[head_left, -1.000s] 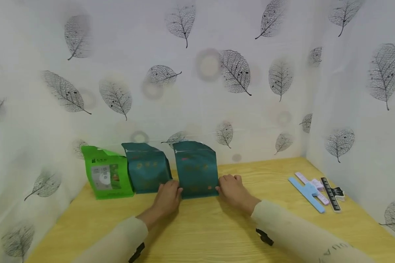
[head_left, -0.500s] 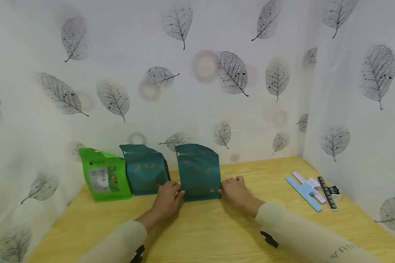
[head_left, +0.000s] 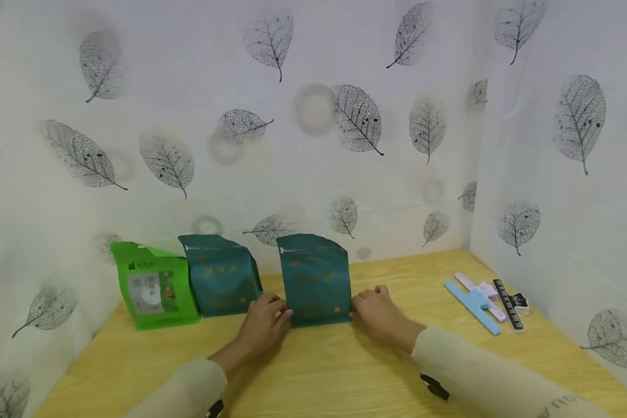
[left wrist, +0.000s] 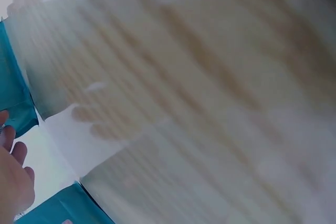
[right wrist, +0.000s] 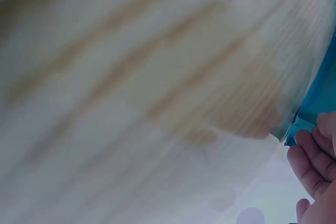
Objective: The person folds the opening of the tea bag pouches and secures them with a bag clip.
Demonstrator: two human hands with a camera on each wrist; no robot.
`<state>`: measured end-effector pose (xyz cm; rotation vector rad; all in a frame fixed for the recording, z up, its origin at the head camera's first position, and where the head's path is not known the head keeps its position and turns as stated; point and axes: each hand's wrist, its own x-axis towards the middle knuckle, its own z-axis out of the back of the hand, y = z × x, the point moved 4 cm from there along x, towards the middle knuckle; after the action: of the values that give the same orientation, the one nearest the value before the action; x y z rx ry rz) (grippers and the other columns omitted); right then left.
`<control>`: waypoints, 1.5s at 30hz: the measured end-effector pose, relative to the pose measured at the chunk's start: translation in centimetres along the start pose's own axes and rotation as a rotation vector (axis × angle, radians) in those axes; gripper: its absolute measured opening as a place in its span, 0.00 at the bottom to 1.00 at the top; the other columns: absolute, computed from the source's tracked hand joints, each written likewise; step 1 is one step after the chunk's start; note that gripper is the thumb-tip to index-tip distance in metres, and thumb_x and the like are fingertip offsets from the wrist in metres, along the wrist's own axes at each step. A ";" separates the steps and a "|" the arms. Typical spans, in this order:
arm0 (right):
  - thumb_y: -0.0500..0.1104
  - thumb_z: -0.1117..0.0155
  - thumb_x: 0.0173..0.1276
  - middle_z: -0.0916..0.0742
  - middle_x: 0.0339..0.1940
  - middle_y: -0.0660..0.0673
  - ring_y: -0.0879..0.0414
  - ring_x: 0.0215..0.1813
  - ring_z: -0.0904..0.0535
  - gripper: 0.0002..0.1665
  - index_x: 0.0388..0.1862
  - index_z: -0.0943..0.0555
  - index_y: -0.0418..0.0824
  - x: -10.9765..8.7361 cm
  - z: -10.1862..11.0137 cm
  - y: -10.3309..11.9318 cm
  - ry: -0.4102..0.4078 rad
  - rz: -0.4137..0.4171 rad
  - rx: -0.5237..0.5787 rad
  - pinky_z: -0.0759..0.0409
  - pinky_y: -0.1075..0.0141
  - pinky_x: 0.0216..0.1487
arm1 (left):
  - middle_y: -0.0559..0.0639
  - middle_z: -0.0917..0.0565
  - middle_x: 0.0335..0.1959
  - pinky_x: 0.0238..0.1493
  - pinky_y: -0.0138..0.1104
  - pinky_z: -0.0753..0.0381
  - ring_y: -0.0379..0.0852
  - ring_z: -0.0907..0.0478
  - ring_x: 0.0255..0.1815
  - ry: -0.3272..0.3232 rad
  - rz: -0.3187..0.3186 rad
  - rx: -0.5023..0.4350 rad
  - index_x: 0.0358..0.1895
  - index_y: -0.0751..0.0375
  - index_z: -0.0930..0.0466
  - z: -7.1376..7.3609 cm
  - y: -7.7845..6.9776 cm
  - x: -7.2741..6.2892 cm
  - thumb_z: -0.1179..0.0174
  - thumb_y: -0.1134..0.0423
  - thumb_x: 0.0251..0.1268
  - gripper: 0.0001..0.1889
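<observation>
A dark teal pouch (head_left: pixel 316 284) stands upright on the wooden table in the head view, its top folded back. At its lower left edge, my left hand (head_left: pixel 263 323) grips the side with curled fingers. My right hand (head_left: pixel 380 316) pinches the lower right edge; in the right wrist view, thumb and fingers (right wrist: pixel 317 150) meet at the teal corner. Only part of the left hand (left wrist: pixel 14 179) shows in the left wrist view, at the teal edge. A second teal pouch (head_left: pixel 220 278) stands just left, partly behind the left hand.
A bright green pouch (head_left: pixel 157 290) with a grey label stands at the far left. Blue (head_left: pixel 472 306), lilac (head_left: pixel 493 290) and black piano-key (head_left: pixel 509 307) bag clips lie on the right of the table (head_left: pixel 313 377). Leaf-patterned curtains (head_left: pixel 303 174) enclose the back and sides.
Both hands and the pouch between them have shifted slightly toward me and right, widening the gap to the second teal pouch. The camera view has also turned a little.
</observation>
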<state>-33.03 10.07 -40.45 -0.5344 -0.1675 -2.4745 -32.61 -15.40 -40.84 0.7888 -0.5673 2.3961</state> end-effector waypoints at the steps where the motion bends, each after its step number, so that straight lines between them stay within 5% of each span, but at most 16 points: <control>1: 0.45 0.30 0.66 0.17 0.26 0.50 0.55 0.34 0.21 0.11 0.27 0.21 0.43 -0.1 0.0 0.0 -0.003 0.004 -0.008 0.37 0.56 0.41 | 0.47 0.21 0.32 0.37 0.38 0.32 0.46 0.24 0.37 -0.002 -0.002 0.003 0.27 0.54 0.20 -0.1 0.0 0.0 0.32 0.61 0.63 0.08; 6: 0.45 0.31 0.67 0.15 0.28 0.50 0.55 0.34 0.20 0.10 0.29 0.20 0.42 -0.7 0.1 -0.2 0.001 0.013 -0.013 0.36 0.56 0.41 | 0.46 0.22 0.30 0.38 0.40 0.31 0.46 0.24 0.36 0.014 -0.012 0.003 0.26 0.54 0.21 -0.4 -0.4 0.0 0.31 0.62 0.61 0.09; 16: 0.43 0.31 0.67 0.14 0.28 0.51 0.57 0.34 0.20 0.08 0.29 0.18 0.43 -1.7 0.7 -0.8 0.014 -0.003 0.016 0.36 0.56 0.42 | 0.46 0.21 0.28 0.36 0.37 0.24 0.42 0.24 0.32 -0.019 -0.145 -0.065 0.25 0.56 0.20 -0.4 -1.8 -0.1 0.30 0.65 0.60 0.09; 23: 0.44 0.31 0.67 0.16 0.27 0.52 0.59 0.32 0.23 0.08 0.30 0.18 0.43 -2.4 1.0 -0.8 0.006 0.018 0.006 0.38 0.57 0.42 | 0.45 0.20 0.30 0.38 0.36 0.21 0.42 0.23 0.34 0.086 -0.066 -0.162 0.28 0.57 0.18 0.0 -2.1 -0.2 0.33 0.64 0.64 0.06; 30: 0.42 0.29 0.64 0.17 0.25 0.53 0.61 0.30 0.25 0.07 0.28 0.19 0.44 -4.6 2.2 -1.0 -0.035 0.040 -0.009 0.39 0.58 0.41 | 0.46 0.18 0.32 0.40 0.36 0.20 0.43 0.22 0.36 0.239 -0.053 -0.279 0.31 0.59 0.17 -0.7 -3.1 0.2 0.37 0.61 0.69 0.08; 33: 0.42 0.30 0.65 0.17 0.25 0.54 0.62 0.29 0.26 0.07 0.29 0.19 0.45 -4.9 2.2 -0.9 -0.028 0.048 -0.005 0.40 0.59 0.41 | 0.45 0.19 0.32 0.40 0.35 0.20 0.43 0.22 0.36 0.279 0.012 -0.330 0.30 0.58 0.17 -0.7 -3.2 -0.1 0.38 0.59 0.70 0.10; 38: 0.42 0.30 0.65 0.16 0.26 0.54 0.62 0.29 0.26 0.07 0.29 0.19 0.45 -5.0 2.1 -0.5 -0.022 0.048 -0.007 0.39 0.59 0.42 | 0.43 0.19 0.31 0.40 0.35 0.20 0.40 0.22 0.36 0.303 0.089 -0.340 0.30 0.55 0.17 -0.6 -3.2 -0.6 0.38 0.58 0.71 0.10; 45: 0.44 0.35 0.68 0.21 0.21 0.57 0.63 0.28 0.29 0.12 0.24 0.23 0.49 -4.8 2.2 -0.6 -0.034 0.034 0.000 0.40 0.58 0.42 | 0.44 0.18 0.32 0.41 0.36 0.21 0.40 0.22 0.37 0.263 0.054 -0.227 0.30 0.56 0.16 -0.2 -3.8 -0.4 0.38 0.58 0.70 0.10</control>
<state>-29.08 13.59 -40.38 -0.5744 -0.1712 -2.4339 -30.07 -12.52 -40.46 0.3587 -0.7413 2.3796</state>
